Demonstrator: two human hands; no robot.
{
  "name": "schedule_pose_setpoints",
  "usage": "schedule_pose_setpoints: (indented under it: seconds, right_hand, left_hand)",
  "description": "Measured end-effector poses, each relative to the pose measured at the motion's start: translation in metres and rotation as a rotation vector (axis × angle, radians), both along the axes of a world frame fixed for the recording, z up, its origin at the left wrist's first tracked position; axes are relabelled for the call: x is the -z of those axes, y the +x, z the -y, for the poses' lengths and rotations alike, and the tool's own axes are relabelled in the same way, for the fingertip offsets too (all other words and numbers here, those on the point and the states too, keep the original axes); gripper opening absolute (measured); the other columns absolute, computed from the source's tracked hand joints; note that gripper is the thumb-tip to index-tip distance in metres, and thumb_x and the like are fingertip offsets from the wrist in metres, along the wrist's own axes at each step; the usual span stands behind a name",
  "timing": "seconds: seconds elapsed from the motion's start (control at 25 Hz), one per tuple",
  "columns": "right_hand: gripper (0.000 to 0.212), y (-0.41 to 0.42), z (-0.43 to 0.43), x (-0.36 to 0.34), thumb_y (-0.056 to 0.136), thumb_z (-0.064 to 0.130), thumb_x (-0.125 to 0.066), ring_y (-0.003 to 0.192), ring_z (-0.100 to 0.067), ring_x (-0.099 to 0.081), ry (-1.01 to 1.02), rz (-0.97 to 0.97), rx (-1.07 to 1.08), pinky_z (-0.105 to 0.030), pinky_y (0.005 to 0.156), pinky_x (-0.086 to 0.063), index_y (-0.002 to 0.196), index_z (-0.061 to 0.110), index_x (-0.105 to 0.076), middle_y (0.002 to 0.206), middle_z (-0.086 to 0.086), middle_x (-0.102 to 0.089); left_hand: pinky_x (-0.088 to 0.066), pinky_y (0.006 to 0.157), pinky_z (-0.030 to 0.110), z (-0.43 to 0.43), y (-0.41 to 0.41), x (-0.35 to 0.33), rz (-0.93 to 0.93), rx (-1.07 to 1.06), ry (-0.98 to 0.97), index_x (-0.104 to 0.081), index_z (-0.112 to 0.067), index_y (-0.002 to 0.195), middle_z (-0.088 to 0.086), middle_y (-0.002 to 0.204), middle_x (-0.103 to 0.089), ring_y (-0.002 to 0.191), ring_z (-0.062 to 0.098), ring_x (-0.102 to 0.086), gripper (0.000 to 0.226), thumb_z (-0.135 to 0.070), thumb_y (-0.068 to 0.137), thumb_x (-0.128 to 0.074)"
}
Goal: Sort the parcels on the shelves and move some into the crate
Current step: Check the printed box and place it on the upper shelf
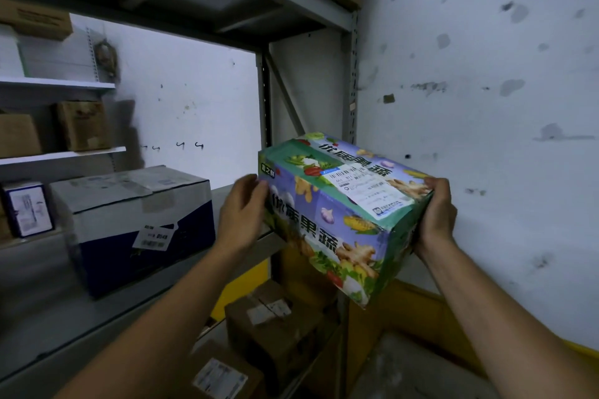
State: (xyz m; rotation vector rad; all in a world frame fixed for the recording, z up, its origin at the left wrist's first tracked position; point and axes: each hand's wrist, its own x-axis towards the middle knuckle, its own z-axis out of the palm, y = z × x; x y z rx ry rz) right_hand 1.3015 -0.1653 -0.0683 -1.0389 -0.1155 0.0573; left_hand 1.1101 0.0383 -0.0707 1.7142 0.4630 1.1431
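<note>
Left hand (241, 214) and right hand (436, 214) clamping ends of printed produce carton (340, 220), holding it tilted. Stiff cardboard, probably moderately heavy; supporting bottom edges seems safest.

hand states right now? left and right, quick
Left hand: holding the left end of the printed box.
Right hand: gripping the box's right end, fingers curled over its top edge.
</note>
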Motion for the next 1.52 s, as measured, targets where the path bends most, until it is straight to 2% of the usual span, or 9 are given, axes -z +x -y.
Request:
schedule_pose_setpoints:
  seconds: [0.2, 0.4, 0.48, 0.56, 0.68, 0.88, 1.08, 1.24, 1.52]
  right_hand:
    - [0.059, 0.025, 0.007, -0.008, 0.058, 0.049, -0.066, 0.101, -0.038, -0.072, 0.036, 0.063, -0.212, -0.056, 0.100, -0.051, 0.104, 0.013, -0.077, 0.108, -0.016, -0.076]
    - [0.067, 0.032, 0.012, -0.013, 0.061, 0.050, -0.064, 0.107, -0.043, -0.069, -0.017, 0.092, -0.297, -0.057, 0.103, -0.048, 0.114, 0.009, -0.072, 0.116, -0.019, -0.073]
    - [0.046, 0.026, 0.013, -0.020, 0.063, 0.045, -0.064, 0.097, -0.037, -0.072, -0.019, 0.104, -0.234, -0.044, 0.088, -0.053, 0.094, 0.011, -0.072, 0.108, -0.015, -0.075]
    - [0.032, 0.020, 0.013, -0.027, 0.067, 0.045, -0.066, 0.081, -0.029, -0.070, -0.073, 0.127, -0.113, -0.037, 0.073, -0.050, 0.074, 0.014, -0.067, 0.089, -0.011, -0.073]
    - [0.053, 0.016, 0.013, -0.033, 0.072, 0.054, -0.070, 0.081, -0.027, -0.070, -0.202, 0.150, 0.029, -0.034, 0.070, -0.049, 0.085, 0.003, -0.071, 0.087, -0.012, -0.074]
    - [0.051, 0.008, 0.005, -0.033, 0.085, 0.054, -0.070, 0.081, -0.021, -0.075, -0.211, 0.184, -0.098, -0.034, 0.072, -0.056, 0.105, 0.008, -0.074, 0.096, -0.009, -0.079]
    - [0.042, 0.005, 0.009, -0.027, 0.089, 0.043, -0.062, 0.088, -0.021, -0.076, -0.133, 0.238, -0.577, -0.032, 0.069, -0.059, 0.126, 0.024, -0.064, 0.112, -0.008, -0.077]
    - [0.035, 0.011, 0.004, -0.010, 0.095, 0.021, -0.062, 0.089, -0.023, -0.076, -0.081, 0.262, -0.503, -0.034, 0.068, -0.060, 0.130, 0.022, -0.061, 0.113, -0.010, -0.076]
    - [0.036, 0.016, 0.008, -0.004, 0.091, 0.010, -0.064, 0.091, -0.028, -0.076, -0.025, 0.307, -0.471, -0.036, 0.065, -0.061, 0.124, 0.022, -0.063, 0.112, -0.012, -0.076]
  left_hand:
    - [-0.045, 0.082, 0.031, -0.016, 0.006, -0.031, 0.009, 0.010, -0.202, -0.046, -0.019, 0.147, 0.001, 0.136, -0.057, 0.106, 0.015, -0.057, 0.060, -0.056, 0.099, -0.050]
    - [-0.047, 0.104, 0.053, -0.018, 0.003, -0.023, -0.210, 0.272, -0.359, -0.068, -0.032, 0.124, 0.005, 0.123, -0.068, 0.113, 0.031, -0.062, 0.090, -0.092, 0.057, -0.059]
    - [-0.050, 0.097, 0.046, -0.013, 0.005, -0.022, -0.155, 0.247, -0.370, -0.073, -0.027, 0.113, 0.009, 0.113, -0.073, 0.106, 0.032, -0.065, 0.073, -0.082, 0.066, -0.065]
    - [-0.051, 0.073, 0.034, -0.012, 0.011, -0.018, -0.060, 0.187, -0.392, -0.075, -0.021, 0.099, 0.006, 0.088, -0.077, 0.080, 0.021, -0.071, 0.047, -0.064, 0.086, -0.061]
    - [-0.051, 0.066, 0.032, -0.008, 0.012, -0.010, 0.132, 0.112, -0.382, -0.074, -0.021, 0.089, 0.004, 0.079, -0.077, 0.069, 0.019, -0.071, 0.029, -0.046, 0.094, -0.061]
    - [-0.052, 0.070, 0.033, 0.002, 0.006, -0.006, 0.263, 0.035, -0.235, -0.068, -0.022, 0.093, 0.000, 0.091, -0.070, 0.084, 0.018, -0.069, 0.014, -0.032, 0.098, -0.061]
    - [-0.057, 0.070, 0.018, -0.003, 0.002, 0.003, 0.222, 0.131, -0.041, -0.058, -0.016, 0.136, -0.007, 0.112, -0.068, 0.097, 0.004, -0.069, 0.039, -0.027, 0.099, -0.061]
    - [-0.058, 0.072, 0.019, -0.005, -0.003, 0.007, 0.197, 0.205, -0.006, -0.047, -0.034, 0.134, -0.007, 0.122, -0.063, 0.101, 0.001, -0.066, 0.048, -0.043, 0.091, -0.067]
    - [-0.054, 0.071, 0.014, -0.001, -0.001, 0.006, 0.188, 0.202, 0.031, -0.044, -0.022, 0.150, -0.003, 0.123, -0.066, 0.096, -0.002, -0.069, 0.058, -0.032, 0.095, -0.061]
